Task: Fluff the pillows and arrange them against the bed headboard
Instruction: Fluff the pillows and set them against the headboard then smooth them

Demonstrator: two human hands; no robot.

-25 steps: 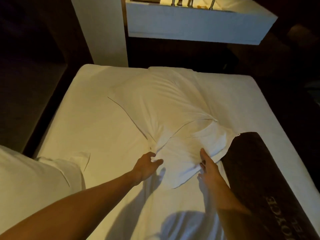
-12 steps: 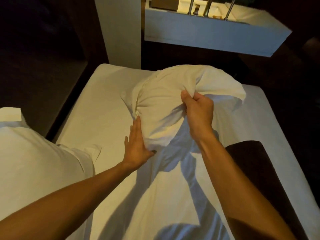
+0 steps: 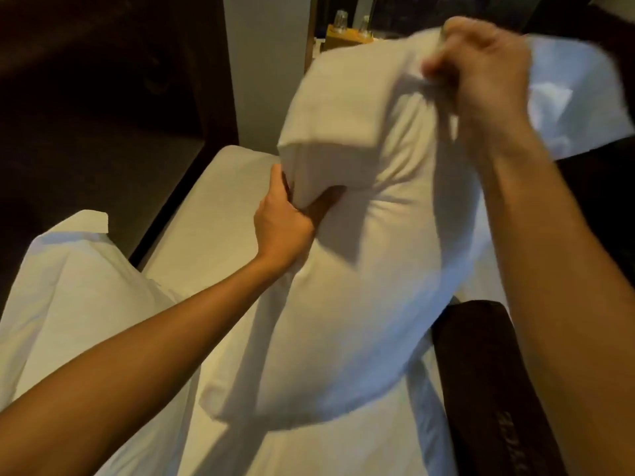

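A large white pillow (image 3: pixel 360 255) hangs upright over the bed, its lower end touching the white sheet (image 3: pixel 209 235). My right hand (image 3: pixel 481 70) grips a bunch of the pillowcase at the top, raised high. My left hand (image 3: pixel 285 218) grips the pillow's left side, thumb on the near face and fingers behind a fold. A second white pillow (image 3: pixel 68 297) lies at the left edge of the bed. The dark headboard (image 3: pixel 103 97) stands along the left.
A dark brown bed runner (image 3: pixel 488 389) with lettering crosses the bed at lower right. Behind the bed a pale wall column (image 3: pixel 264 63) rises, with a tan box and glasses (image 3: pixel 343 32) on a ledge beside it. Dark floor lies to the right.
The pillow went from lying flat on the bed to being lifted upright. My right hand rose high with the bunched case; my left hand moved up its left side and closed on it.
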